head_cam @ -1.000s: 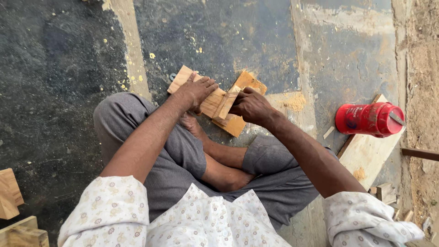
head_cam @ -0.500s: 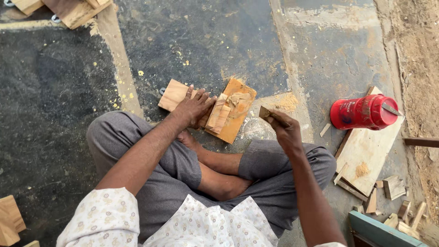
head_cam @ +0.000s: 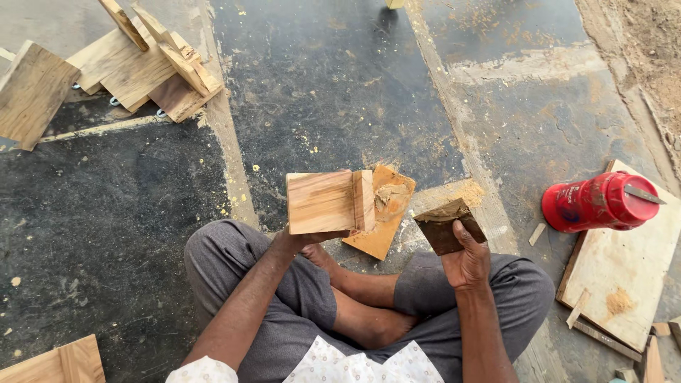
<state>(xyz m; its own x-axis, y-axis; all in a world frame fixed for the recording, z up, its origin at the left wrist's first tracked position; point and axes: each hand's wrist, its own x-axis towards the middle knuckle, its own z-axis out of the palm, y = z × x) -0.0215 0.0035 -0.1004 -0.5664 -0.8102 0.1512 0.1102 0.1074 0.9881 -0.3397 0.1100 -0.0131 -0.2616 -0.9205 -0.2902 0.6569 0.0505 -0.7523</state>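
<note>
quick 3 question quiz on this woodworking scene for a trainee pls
1. True or false: the left hand holds the joined wooden block up off the floor.
2. What does the right hand grip? A) a hammer B) a small dark flat piece smeared with paste C) the red container
3. Where does the red container lie?

Key: 1. True. 2. B. 3. On its side at the edge of a wooden board, to the person's right.

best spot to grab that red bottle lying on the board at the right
Grip the red bottle around its cylindrical middle, coming from above. It lies on its side on the wooden board, nozzle pointing right, so the fingers can wrap its round body; the cap end tapers and looks harder to hold.
</note>
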